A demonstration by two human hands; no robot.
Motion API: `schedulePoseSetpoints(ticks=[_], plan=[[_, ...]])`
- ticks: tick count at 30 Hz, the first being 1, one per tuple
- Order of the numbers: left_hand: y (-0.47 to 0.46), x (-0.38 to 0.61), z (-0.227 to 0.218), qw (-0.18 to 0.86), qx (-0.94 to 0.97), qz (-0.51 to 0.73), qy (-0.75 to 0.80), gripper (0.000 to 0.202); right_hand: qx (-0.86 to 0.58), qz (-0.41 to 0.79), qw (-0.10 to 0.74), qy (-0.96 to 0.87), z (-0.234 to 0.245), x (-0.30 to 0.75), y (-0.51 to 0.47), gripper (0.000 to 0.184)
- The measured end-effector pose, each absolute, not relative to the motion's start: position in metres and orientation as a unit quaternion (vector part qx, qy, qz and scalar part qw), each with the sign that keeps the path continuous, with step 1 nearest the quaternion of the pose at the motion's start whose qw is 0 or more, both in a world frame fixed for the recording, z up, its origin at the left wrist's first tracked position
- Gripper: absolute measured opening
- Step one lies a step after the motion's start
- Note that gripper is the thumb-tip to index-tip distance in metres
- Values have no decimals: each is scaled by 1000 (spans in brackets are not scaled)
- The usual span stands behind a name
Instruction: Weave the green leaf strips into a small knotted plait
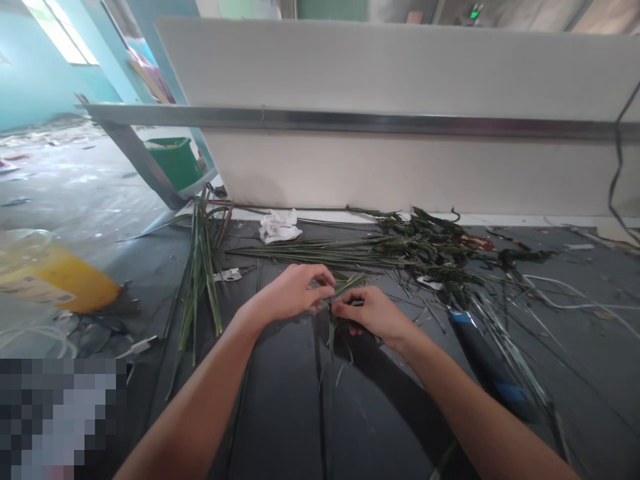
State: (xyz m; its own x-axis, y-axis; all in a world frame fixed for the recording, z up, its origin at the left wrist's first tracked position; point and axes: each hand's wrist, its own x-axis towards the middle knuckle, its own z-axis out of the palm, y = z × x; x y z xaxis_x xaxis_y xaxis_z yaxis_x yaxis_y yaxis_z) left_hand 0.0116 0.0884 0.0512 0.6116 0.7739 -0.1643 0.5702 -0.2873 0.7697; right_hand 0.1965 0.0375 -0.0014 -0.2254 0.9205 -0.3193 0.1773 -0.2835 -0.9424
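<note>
Nearer us than the crumpled tissue (pixel 280 226), and to its right, the grip of our right hand (pixel 374 311) pinches a green stem (pixel 331 332); our left hand (pixel 295 290) curls at the stem's top, whether gripping it we cannot tell; left of the tissue lies a bundle of green stalks (pixel 201 267); right of it, dark wilted leaves (pixel 425 245)
</note>
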Motion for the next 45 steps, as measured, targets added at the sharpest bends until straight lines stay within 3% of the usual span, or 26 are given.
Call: schedulePoseSetpoints(ticks=[8, 10, 15, 18, 24, 32, 40, 45], plan=[[74, 3, 55, 291, 799, 151, 503, 22, -550, 588, 376, -458, -3, 193, 35, 17], [65, 5, 47, 315, 786, 151, 510, 26, -553, 589, 382, -448, -2, 192, 28, 18], [37, 13, 18, 523, 650, 204, 513, 34, -538, 590, 398, -452, -5, 191, 7, 24], [25, 16, 8, 579, 595, 259, 494, 33, -540, 586, 396, -457, -6, 188, -3, 26], [18, 16, 1, 589, 570, 280, 500, 25, -553, 551, 400, -480, -11, 183, -12, 27], [12, 17, -8, 498, 596, 321, 542, 20, -562, 544, 402, -475, -18, 182, -11, 26], [14, 15, -5, 547, 603, 336, 473, 46, -542, 563, 414, -467, -15, 183, -13, 26], [15, 15, -8, 609, 560, 365, 426, 37, -510, 598, 426, -448, -15, 183, -14, 28]])
